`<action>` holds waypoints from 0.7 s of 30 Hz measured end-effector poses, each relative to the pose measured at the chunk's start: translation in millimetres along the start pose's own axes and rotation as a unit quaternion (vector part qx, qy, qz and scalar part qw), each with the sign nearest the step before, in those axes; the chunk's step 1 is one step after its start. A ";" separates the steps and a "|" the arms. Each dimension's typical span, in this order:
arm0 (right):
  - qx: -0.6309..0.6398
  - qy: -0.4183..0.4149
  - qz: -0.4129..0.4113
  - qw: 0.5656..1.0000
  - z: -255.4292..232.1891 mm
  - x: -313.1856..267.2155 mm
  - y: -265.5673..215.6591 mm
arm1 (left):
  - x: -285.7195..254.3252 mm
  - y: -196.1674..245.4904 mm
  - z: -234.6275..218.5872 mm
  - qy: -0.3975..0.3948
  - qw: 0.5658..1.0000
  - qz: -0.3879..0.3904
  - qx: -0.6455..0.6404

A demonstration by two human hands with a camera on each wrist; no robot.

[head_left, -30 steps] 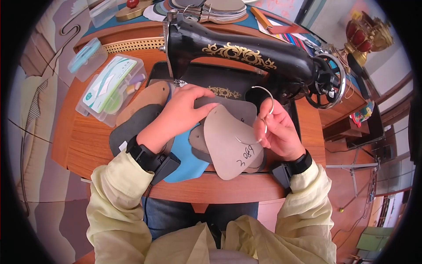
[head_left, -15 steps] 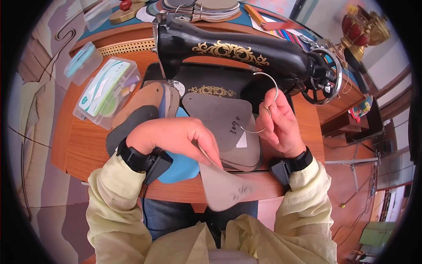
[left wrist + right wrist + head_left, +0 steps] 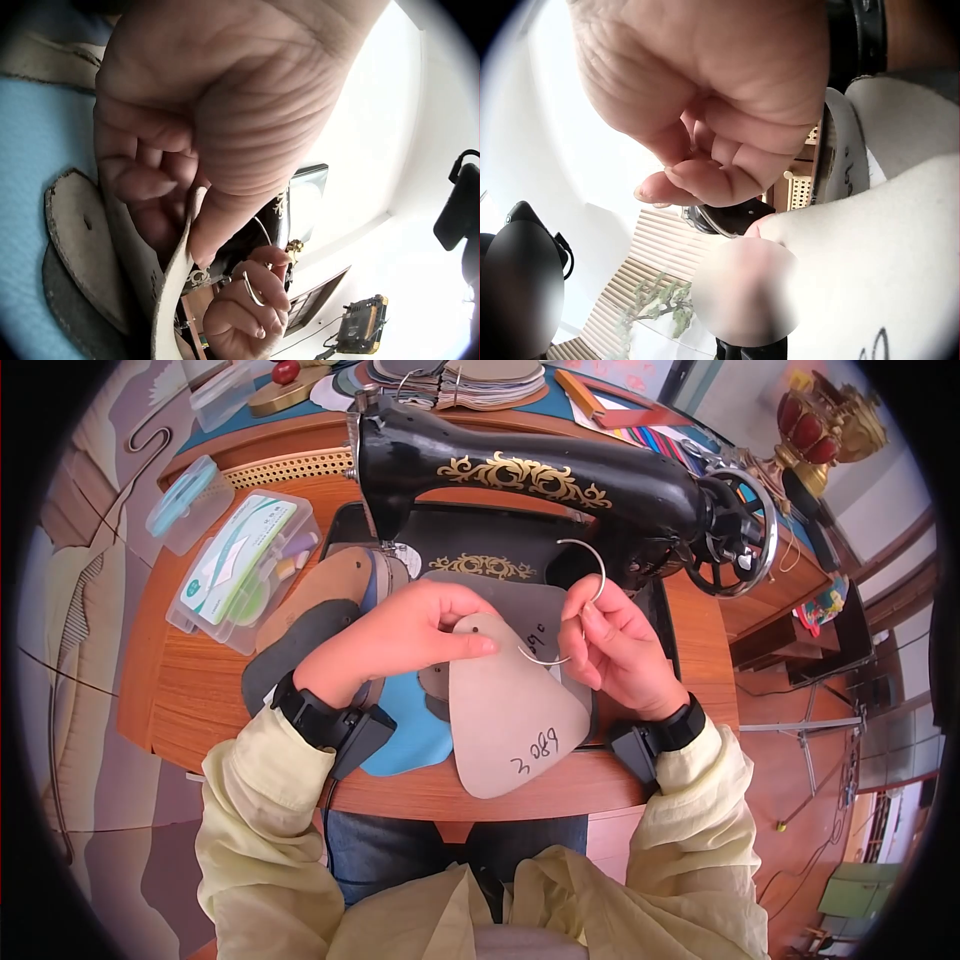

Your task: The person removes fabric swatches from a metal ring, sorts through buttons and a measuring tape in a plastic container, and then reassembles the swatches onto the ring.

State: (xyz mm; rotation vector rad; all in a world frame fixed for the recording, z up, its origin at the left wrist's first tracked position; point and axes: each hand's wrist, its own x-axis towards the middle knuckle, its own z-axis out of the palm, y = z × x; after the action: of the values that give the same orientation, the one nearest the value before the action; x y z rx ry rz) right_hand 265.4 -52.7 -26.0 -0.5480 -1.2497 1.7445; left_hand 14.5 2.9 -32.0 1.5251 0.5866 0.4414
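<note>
A beige leather swatch (image 3: 500, 710) marked 3089, with a small hole near its narrow end, is pinched by my left hand (image 3: 385, 635) between thumb and fingers beside the hole. My right hand (image 3: 625, 650) holds an opened metal binder ring (image 3: 604, 565), whose lower end overlaps the swatch in the head view. The left wrist view shows the swatch (image 3: 169, 307) edge-on under the thumb. Behind it lies a grey swatch (image 3: 545, 598), partly covered. A blue swatch (image 3: 410, 735) and a dark swatch (image 3: 295, 648) lie under and beside my left forearm.
A black sewing machine (image 3: 540, 472) with gold ornament stands across the table just beyond my hands. At left are a clear plastic box (image 3: 235, 575) of thread spools and a blue-lidded box (image 3: 185, 500). Swatch stacks (image 3: 490, 385) sit on the back ledge.
My left hand lifted the beige swatch off the grey one, swung it down toward the table's front edge, then raised it near the ring. The right hand with the ring shifted slightly left.
</note>
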 end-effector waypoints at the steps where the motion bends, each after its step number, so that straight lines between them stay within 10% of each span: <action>1: -0.009 -0.002 0.004 1.000 0.5 0.2 0.7 | -1.1 3.8 2.4 0.005 1.000 -0.002 -0.003; 11: -0.058 0.061 0.005 0.996 -0.8 1.3 0.3 | 2.4 -14.6 -7.5 0.217 0.967 0.002 0.134; 21: -0.103 0.111 0.034 0.988 -1.9 2.4 -1.1 | 0.1 -10.0 -6.0 0.232 0.941 0.015 0.247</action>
State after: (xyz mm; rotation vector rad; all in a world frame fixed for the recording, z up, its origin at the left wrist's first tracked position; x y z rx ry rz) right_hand 266.1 -49.6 -25.4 -0.8902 -1.2705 1.5680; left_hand 10.0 7.7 -41.7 1.9204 1.1064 0.7252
